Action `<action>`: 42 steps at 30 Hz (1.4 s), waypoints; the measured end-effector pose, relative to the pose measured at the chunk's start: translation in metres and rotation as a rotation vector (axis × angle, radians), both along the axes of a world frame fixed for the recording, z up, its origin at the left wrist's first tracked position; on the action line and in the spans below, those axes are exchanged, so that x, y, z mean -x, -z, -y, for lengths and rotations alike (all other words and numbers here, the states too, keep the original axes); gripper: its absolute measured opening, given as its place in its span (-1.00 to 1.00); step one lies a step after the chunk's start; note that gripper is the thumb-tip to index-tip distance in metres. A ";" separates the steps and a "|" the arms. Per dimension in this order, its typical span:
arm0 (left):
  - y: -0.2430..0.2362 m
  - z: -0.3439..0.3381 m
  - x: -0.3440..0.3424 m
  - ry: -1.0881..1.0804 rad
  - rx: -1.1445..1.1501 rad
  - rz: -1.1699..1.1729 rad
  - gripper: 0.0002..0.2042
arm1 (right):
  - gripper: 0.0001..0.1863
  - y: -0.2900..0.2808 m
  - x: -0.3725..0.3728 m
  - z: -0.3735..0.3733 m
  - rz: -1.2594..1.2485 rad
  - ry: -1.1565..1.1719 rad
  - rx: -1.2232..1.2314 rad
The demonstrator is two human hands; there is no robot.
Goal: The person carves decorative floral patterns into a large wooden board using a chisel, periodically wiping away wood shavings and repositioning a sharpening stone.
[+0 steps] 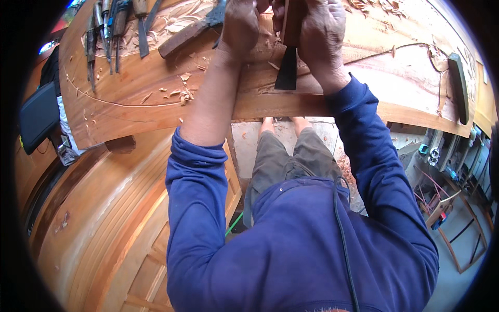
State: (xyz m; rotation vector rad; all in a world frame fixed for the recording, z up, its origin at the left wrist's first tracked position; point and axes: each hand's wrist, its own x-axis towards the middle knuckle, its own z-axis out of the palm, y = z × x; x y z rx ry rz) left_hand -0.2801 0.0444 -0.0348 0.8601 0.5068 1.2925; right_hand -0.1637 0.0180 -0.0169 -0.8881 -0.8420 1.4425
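Observation:
At the top edge, my right hand (325,36) is closed around the wooden handle of a chisel (286,70). The chisel's dark, flared blade points back toward me, over the near edge of a carved wooden panel (291,105). Just left of the handle, my left hand (242,28) is curled closed. Its fingertips are cut off by the frame, so what it holds cannot be made out. Beside my left wrist a hammer-like tool (184,39) with a wooden handle and a bluish metal head lies on the panel.
Several chisels and gouges (119,23) lie at the panel's far left among wood shavings (182,93). A dark green bar (458,88) rests at the right end. A dark flat object (40,112) stands off the left edge. Panelled boards (119,208) lean below; a metal frame (470,239) stands lower right.

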 end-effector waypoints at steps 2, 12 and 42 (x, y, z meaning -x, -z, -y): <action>0.002 -0.004 0.004 -0.031 -0.126 -0.061 -0.26 | -0.46 -0.004 0.002 -0.001 0.070 0.010 -0.030; 0.015 -0.012 0.004 -0.135 -0.139 -0.182 -0.48 | -0.59 0.008 0.012 0.002 0.016 0.015 0.057; 0.023 -0.032 0.024 -0.330 -0.209 -0.333 -0.64 | -0.40 0.031 -0.009 -0.019 -1.030 -0.339 0.484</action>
